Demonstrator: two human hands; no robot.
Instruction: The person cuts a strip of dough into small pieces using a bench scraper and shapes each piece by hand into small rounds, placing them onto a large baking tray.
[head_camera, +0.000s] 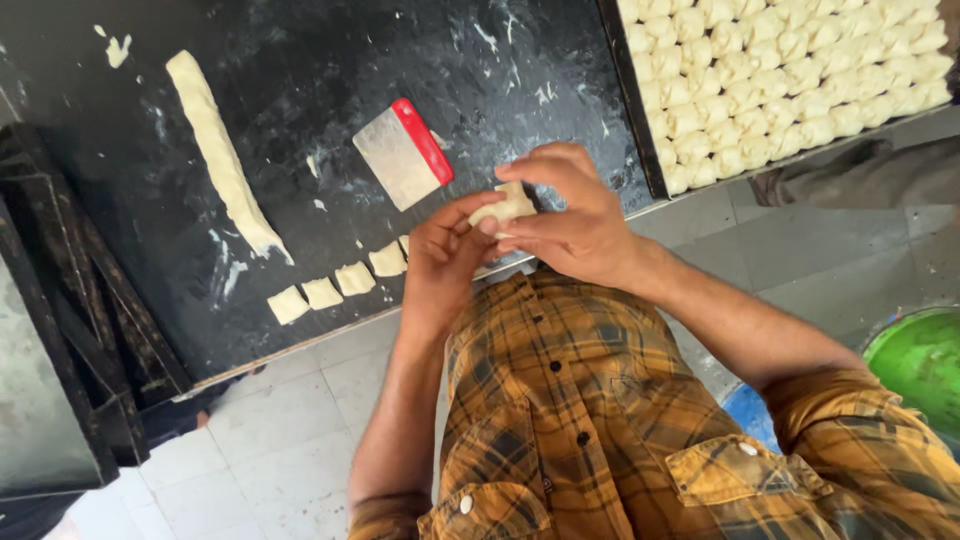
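Both my hands meet over the near edge of a black worktop (300, 90), pinching one small pale dough piece (508, 206) between the fingertips. My left hand (445, 255) grips it from the left, my right hand (570, 215) from above and the right. A row of several cut dough squares (335, 285) lies on the worktop just left of my left hand. A long dough strip (222, 155) stretches diagonally further left. A metal dough scraper with a red handle (403, 155) lies flat just beyond my hands.
A dark tray (632, 95) packed with several rows of shaped dough pieces (790, 70) sits at the top right. A dark rack (70, 300) stands at the left. Pale floor tiles (280, 430) lie below, and a green tub (920, 360) at the right edge.
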